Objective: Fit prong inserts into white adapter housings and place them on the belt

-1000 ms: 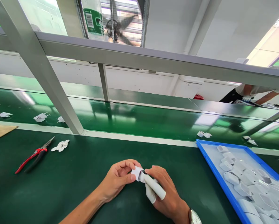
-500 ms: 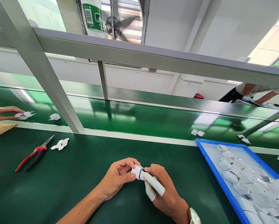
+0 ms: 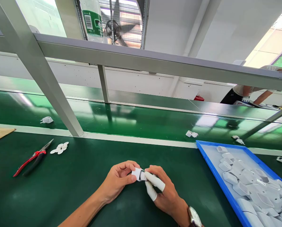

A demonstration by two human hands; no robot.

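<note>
My left hand (image 3: 121, 178) pinches a small white plastic charger housing (image 3: 136, 173) between thumb and fingers. Against its right end my right hand (image 3: 166, 190), with white finger cots on two fingers and a watch at the wrist, grips a smaller white piece (image 3: 143, 176). A dark gap shows between the two parts; whether they are joined I cannot tell. Both hands are low over the green work mat (image 3: 103, 164). To the right, many similar white housings (image 3: 247, 179) lie in a blue-rimmed tray (image 3: 216, 179).
Red-and-black pliers (image 3: 36, 156) and several white discs (image 3: 59, 148) lie at left. Behind a pale edge strip, a green conveyor belt (image 3: 136, 124) carries white plug parts (image 3: 191, 134). A metal frame post (image 3: 48, 82) slants in front; another person (image 3: 242, 93) stands far right.
The plug parts on the belt have shifted left. Another person's hand holding a plug has gone from the left edge. My hands keep their hold, with the right fingers slightly shifted.
</note>
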